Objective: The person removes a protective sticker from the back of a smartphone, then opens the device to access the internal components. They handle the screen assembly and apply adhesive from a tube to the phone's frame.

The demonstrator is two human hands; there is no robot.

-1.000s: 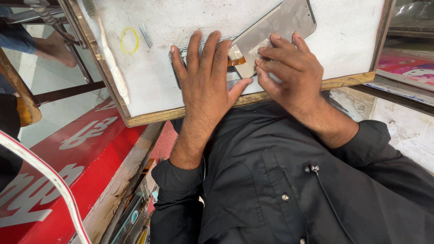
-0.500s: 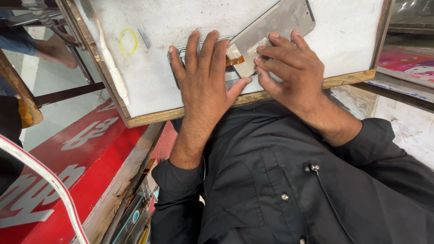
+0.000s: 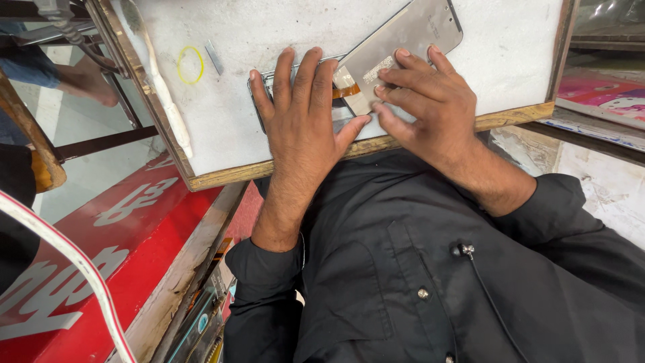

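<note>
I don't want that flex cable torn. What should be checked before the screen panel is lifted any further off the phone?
1. Left hand flat on the phone body, pinning it: ok.
2. Right hand fingers on the screen panel, lower edge: ok.
3. Panel tilted up from the body, still joined by the orange flex cable: ok.
4. Cable slack: cannot tell.
5. Phone well in from the board's front edge: not ok, it sits close.
6. Yellow rubber band and small metal strip away from the hands: ok.
</note>
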